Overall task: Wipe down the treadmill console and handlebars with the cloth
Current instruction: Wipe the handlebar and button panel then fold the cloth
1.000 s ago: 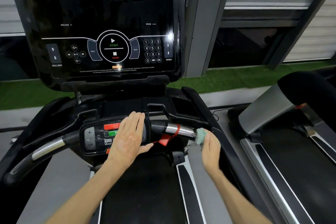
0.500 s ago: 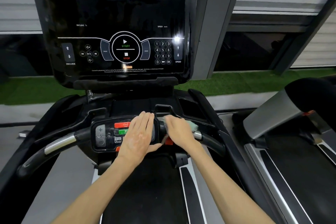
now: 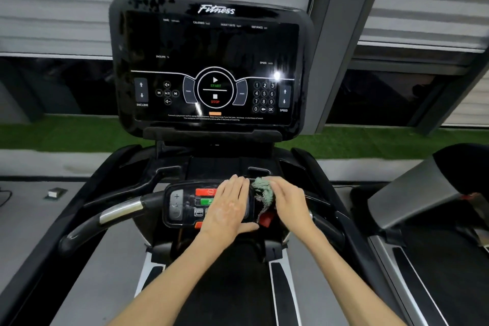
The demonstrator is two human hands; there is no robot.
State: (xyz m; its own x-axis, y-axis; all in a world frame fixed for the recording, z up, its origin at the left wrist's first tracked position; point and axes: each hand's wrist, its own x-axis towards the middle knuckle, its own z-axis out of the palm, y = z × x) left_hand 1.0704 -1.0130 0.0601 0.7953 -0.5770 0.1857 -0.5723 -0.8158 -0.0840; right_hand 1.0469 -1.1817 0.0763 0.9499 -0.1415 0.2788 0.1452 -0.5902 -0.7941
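Observation:
The black treadmill console screen (image 3: 211, 66) stands upright ahead. Below it a small control pad (image 3: 182, 204) with red and green buttons sits at the middle of the front handlebar (image 3: 119, 212). My left hand (image 3: 229, 206) lies flat with straight fingers on the right half of that pad. My right hand (image 3: 287, 200) holds a pale green cloth (image 3: 262, 190) against the bar just right of the pad. The right part of the bar is mostly hidden under my right hand. A red safety clip (image 3: 267, 218) hangs below the cloth.
A second treadmill (image 3: 423, 193) stands close on the right. The black belt (image 3: 232, 286) runs beneath my forearms. A small box (image 3: 55, 192) lies on the grey floor at left. Green turf and shuttered windows are behind the console.
My right hand slid the cloth leftward along the right handlebar, from its steel grip to the edge of the control pad. My left hand stayed flat on the pad. The view tilted up.

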